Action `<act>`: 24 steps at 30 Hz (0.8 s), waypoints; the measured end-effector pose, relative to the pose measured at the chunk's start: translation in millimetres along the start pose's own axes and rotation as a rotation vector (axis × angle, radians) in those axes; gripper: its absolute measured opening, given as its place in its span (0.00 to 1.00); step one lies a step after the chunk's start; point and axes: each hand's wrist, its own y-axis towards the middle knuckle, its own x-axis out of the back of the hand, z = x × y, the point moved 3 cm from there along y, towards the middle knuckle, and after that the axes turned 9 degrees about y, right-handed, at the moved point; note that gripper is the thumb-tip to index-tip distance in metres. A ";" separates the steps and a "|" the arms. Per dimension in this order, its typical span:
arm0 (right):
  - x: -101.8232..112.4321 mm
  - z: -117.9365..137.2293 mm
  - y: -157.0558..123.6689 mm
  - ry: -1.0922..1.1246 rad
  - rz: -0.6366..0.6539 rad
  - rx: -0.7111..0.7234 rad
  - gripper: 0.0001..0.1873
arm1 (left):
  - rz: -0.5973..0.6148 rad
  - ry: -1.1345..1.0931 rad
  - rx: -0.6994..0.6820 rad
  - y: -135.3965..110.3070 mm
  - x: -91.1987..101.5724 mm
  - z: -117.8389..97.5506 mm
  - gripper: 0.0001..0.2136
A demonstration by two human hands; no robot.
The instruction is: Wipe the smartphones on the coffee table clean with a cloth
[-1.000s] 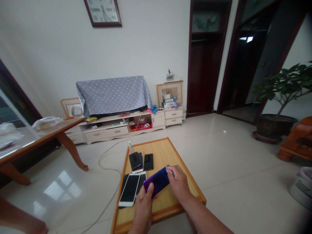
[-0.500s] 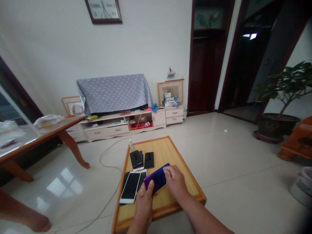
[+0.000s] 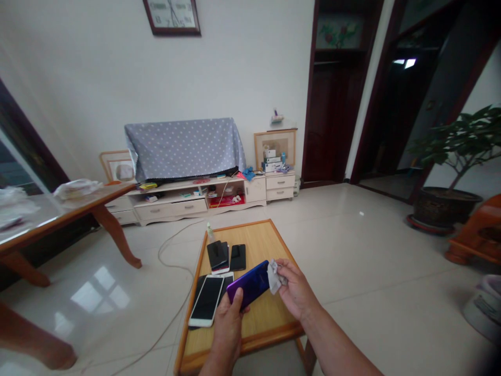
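Observation:
My left hand [image 3: 228,328] grips a glossy purple smartphone [image 3: 248,284] by its lower end, tilted just above a low bamboo-topped table [image 3: 260,245]. My right hand [image 3: 297,290] pinches a small white cloth [image 3: 275,277], which touches the far end of the phone. Near my left hand, a white smartphone [image 3: 206,301] lies face up on a black phone [image 3: 201,288]. Farther along the table are a stack of dark phones [image 3: 217,255], a single black phone [image 3: 238,257] and a small clear bottle [image 3: 210,233].
A pale cable [image 3: 168,261] runs across the tiled floor left of the low table. A glass-topped table [image 3: 47,214] stands at the left. Against the far wall is a cream TV cabinet [image 3: 170,206] under a dotted cloth. A potted plant [image 3: 446,206] stands at the right.
My right hand has drawn back to the right and turned, bringing the white cloth into view at the phone's far end. The purple phone stays in my left hand.

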 end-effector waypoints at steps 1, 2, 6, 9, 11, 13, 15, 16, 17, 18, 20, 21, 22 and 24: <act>1.6 -0.3 1.4 -0.059 -0.039 0.022 0.14 | 0.004 0.003 -0.002 -0.5 -0.8 0.2 0.29; 3.0 0.1 2.2 -0.150 -0.086 0.070 0.14 | 0.007 0.006 -0.004 -1.0 -1.6 0.3 0.29; -7.6 0.0 -8.6 -0.582 -0.169 0.386 0.08 | 0.026 0.006 -0.001 -1.4 -5.9 2.1 0.30; -32.4 -10.8 -28.3 -0.722 0.019 0.492 0.08 | 0.068 -0.036 0.003 -0.7 -8.9 4.5 0.30; -44.6 -17.6 -37.5 -0.756 0.168 0.509 0.10 | 0.098 -0.078 -0.008 -0.4 -9.2 4.9 0.29; -44.7 -19.3 -36.6 -0.774 0.206 0.497 0.11 | 0.081 -0.081 -0.013 -0.2 -6.4 4.4 0.28; -33.8 -16.2 -26.7 -0.786 0.108 0.466 0.10 | 0.030 -0.053 0.000 -0.1 -1.9 3.6 0.28; -27.2 -14.2 -21.1 -0.790 0.038 0.451 0.09 | 0.012 -0.042 0.010 -0.1 0.0 3.3 0.28; -22.0 -13.0 -16.9 -0.792 -0.011 0.439 0.08 | 0.003 -0.038 0.020 0.0 1.3 3.1 0.28; -19.1 -12.8 -14.8 -0.793 -0.042 0.431 0.08 | 0.001 -0.041 0.026 0.0 1.9 3.0 0.28; -22.0 -16.8 -17.9 -0.800 -0.002 0.422 0.08 | -0.001 -0.061 0.029 0.1 1.8 3.1 0.28; -26.8 -20.2 -22.3 -0.808 0.053 0.420 0.07 | 0.008 -0.076 0.027 0.1 1.0 3.2 0.27; -32.2 -23.6 -27.3 -0.819 0.113 0.420 0.07 | 0.023 -0.092 0.022 -0.1 -0.1 3.3 0.26; -39.7 -27.2 -34.1 -0.845 0.191 0.419 0.08 | 0.053 -0.121 0.013 -0.9 -2.2 3.2 0.25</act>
